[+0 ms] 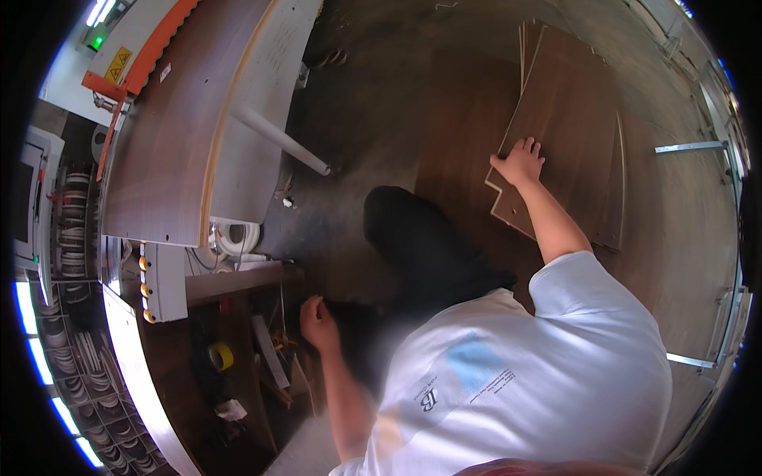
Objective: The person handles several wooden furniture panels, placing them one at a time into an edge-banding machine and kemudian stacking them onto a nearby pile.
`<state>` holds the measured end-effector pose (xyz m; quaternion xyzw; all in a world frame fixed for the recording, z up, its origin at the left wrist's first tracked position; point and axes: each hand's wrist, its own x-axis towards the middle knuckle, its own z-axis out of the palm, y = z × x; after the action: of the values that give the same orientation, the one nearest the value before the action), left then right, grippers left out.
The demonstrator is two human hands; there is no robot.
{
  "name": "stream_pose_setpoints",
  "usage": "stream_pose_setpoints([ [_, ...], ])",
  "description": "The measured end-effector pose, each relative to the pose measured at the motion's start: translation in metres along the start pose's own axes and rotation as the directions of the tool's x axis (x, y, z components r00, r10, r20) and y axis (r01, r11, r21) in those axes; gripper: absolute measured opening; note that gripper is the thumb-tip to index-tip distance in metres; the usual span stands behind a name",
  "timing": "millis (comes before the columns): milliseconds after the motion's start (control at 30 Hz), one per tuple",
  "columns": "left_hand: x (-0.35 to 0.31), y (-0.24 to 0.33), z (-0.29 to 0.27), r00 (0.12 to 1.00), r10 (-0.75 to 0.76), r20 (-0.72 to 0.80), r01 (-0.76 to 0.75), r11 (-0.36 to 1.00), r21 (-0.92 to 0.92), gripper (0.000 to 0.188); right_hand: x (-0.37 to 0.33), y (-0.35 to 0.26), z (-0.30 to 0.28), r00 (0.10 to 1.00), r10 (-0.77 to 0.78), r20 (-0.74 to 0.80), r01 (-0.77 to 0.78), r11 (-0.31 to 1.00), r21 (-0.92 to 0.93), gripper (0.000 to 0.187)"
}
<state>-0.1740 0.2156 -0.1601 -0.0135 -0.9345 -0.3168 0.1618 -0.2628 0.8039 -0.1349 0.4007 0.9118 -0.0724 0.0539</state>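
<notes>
My right hand (520,164) rests on a brown wood-grain board (559,103) with a notched corner. Its fingers are spread over the top face, and the thumb reaches the board's left edge. This board lies on top of other brown panels (456,119) at the right. Beside an open wooden compartment (167,365) at the lower left hangs my left hand (319,324). Its fingers are loosely curled, with nothing visible in them. Inside the compartment are a yellow tape roll (221,357) and several offcut strips (271,351).
A large brown panel (182,135) lies on a machine with an orange guard (159,47) at the upper left. A grey support bar (282,141) juts out from it over the floor. Edge-band coils (75,214) stand far left. A metal frame (726,262) borders the right side.
</notes>
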Motion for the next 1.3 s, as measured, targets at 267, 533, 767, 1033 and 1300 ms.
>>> stream_pose_setpoints([
  [267, 0.012, 0.009, 0.006, 0.993, 0.029, 0.118, -0.034, 0.998, 0.044, 0.019, -0.099, 0.154, -0.011, 0.893, -0.447, 0.048, 0.449, 0.894, -0.02, 0.098],
  [533, 0.009, 0.014, 0.004, 0.975, -0.015, 0.221, -0.01, 0.994, 0.113, 0.02, -0.126, 0.347, -0.073, 0.943, -0.184, 0.278, 0.26, 0.927, -0.27, 0.087],
  [767, 0.018, 0.028, 0.017, 0.957, -0.072, 0.28, 0.081, 0.997, -0.018, 0.017, -0.115, 0.173, -0.045, 0.923, -0.378, -0.077, 0.384, 0.92, 0.083, 0.089],
  [1033, 0.011, 0.068, 0.066, 0.926, -0.077, 0.371, 0.204, 0.926, -0.318, 0.016, -0.101, 0.154, 0.007, 0.813, -0.567, -0.13, 0.58, 0.809, 0.096, 0.101],
  [1300, 0.041, 0.185, 0.179, 0.703, 0.328, 0.631, 0.341, 0.622, -0.704, 0.027, -0.128, 0.154, 0.023, 0.85, -0.438, -0.295, 0.497, 0.85, 0.171, 0.073],
])
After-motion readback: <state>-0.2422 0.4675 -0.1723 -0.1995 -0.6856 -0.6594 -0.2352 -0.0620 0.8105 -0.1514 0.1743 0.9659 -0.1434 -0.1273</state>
